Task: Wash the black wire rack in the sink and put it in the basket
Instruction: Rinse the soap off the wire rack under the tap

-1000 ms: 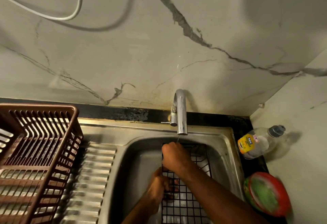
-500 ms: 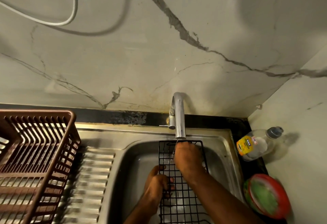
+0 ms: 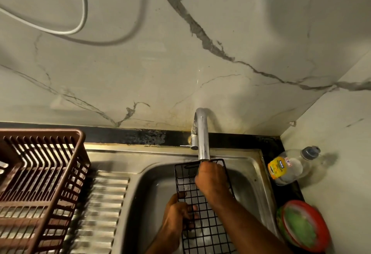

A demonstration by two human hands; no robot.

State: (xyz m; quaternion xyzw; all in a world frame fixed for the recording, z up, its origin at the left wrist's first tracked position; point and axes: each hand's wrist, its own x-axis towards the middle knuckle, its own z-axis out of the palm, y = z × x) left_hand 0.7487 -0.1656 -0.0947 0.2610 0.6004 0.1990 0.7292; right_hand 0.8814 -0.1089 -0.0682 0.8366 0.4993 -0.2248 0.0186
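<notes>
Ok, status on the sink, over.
Left hand grips black wire rack edge; right hand on its top under the tap. Rack in sink. Basket left, path open.

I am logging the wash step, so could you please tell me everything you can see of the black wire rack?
The black wire rack is a flat grid of thin dark wire with square openings and a rounded frame. It stands tilted in the steel sink, its top edge just under the tap. The left hand grips its left edge, fingers through the mesh; the right hand rests on its upper part. Its lower end runs out of view.
</notes>
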